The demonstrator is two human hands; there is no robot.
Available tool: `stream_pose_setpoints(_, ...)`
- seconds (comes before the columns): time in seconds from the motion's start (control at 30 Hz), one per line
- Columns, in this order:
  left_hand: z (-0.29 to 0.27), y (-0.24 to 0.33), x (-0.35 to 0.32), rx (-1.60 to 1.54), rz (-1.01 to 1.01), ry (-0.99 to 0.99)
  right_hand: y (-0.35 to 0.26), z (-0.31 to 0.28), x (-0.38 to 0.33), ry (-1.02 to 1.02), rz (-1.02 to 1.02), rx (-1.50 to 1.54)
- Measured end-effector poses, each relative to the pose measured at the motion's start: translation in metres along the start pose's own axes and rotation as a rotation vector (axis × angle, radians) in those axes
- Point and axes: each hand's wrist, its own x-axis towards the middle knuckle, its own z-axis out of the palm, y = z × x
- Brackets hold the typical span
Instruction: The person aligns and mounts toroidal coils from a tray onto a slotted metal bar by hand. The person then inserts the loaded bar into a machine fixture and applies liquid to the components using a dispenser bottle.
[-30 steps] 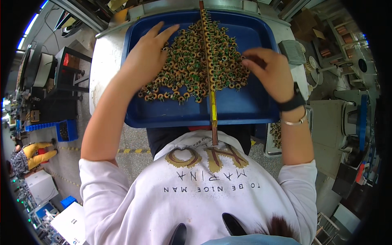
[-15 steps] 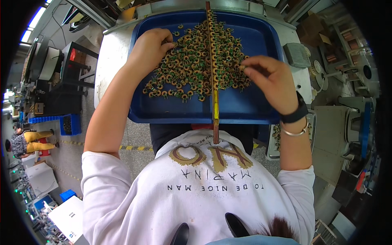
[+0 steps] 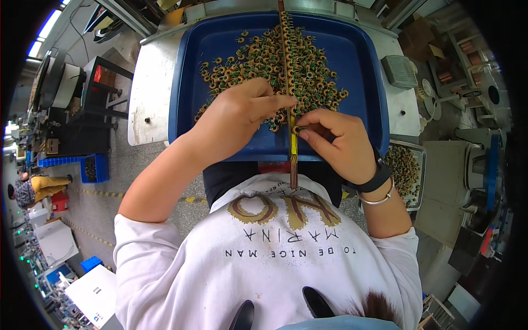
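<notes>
My right hand (image 3: pixel 338 144) pinches one wound ring (image 3: pixel 297 130) beside the strip (image 3: pixel 293 145); my left hand (image 3: pixel 239 115), its grip unclear, meets the strip opposite. Beyond both: heaped rings (image 3: pixel 256 63). Rightward: bare tray (image 3: pixel 360 69), then its raised rim.

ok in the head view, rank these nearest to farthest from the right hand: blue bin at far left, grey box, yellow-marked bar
From the right hand:
1. Yellow-marked bar, close by on the hand's left.
2. Grey box, farther forward and to the right.
3. Blue bin, at the far left.
</notes>
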Motion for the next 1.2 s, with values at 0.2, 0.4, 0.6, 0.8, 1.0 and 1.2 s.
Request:
stream_pose_setpoints(0.2,0.006,0.002,-0.006,0.130,0.275,0.054,-0.003,0.004,-0.003,0.027,0.072,0.074)
stream_pose_setpoints(0.4,0.018,0.009,-0.016,0.328,0.297,0.004,0.003,0.011,-0.001,0.081,-0.058,-0.079)
stream_pose_setpoints(0.6,0.012,0.005,-0.015,0.180,0.296,0.044,-0.002,0.002,0.000,0.136,-0.148,-0.179)
stream_pose_setpoints(0.8,0.006,0.019,-0.010,-0.731,-0.261,0.009,-0.022,0.003,0.001,0.073,-0.344,-0.132)
stream_pose_setpoints(1.0,0.003,0.011,-0.002,0.138,0.193,0.067,-0.003,-0.003,-0.008,-0.057,-0.195,-0.110)
stream_pose_setpoints(1.2,0.015,0.002,-0.008,0.224,0.215,-0.005,-0.007,-0.003,-0.009,-0.083,-0.021,-0.020)
